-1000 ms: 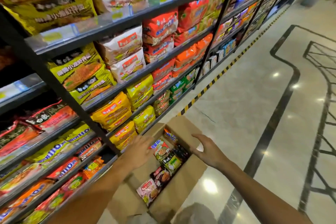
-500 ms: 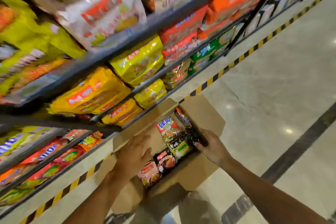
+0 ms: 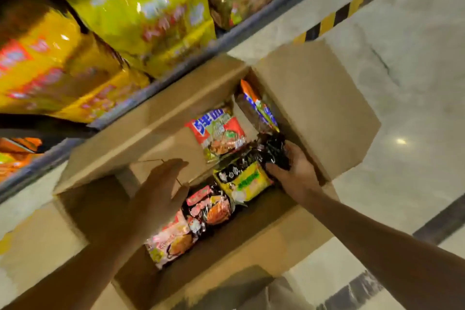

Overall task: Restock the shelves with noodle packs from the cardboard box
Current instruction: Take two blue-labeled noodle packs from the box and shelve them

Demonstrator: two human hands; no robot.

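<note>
Left hand [image 3: 161, 194], fingers extended and flat, rests on the inner flap of the open brown cardboard box [image 3: 314, 108] on the floor. Right hand [image 3: 294, 173], fingers curled, grips a black crinkled noodle pack [image 3: 273, 151] inside the box. Other packs lie just left of those fingers. Beyond stands the shelf of yellow packs [image 3: 141, 12]. Restocking appears barely begun.

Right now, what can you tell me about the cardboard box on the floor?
The cardboard box is plain brown corrugated card, standing open on the pale floor beside the bottom shelf. Its flaps are folded outward. Inside lie several noodle packs, loosely arranged, in red, pink, black and yellow-green wrappers. The left hand rests open against the shelf-side flap; the right hand reaches inside and grips a black noodle pack. The box's near end is cut off from view.
</note>
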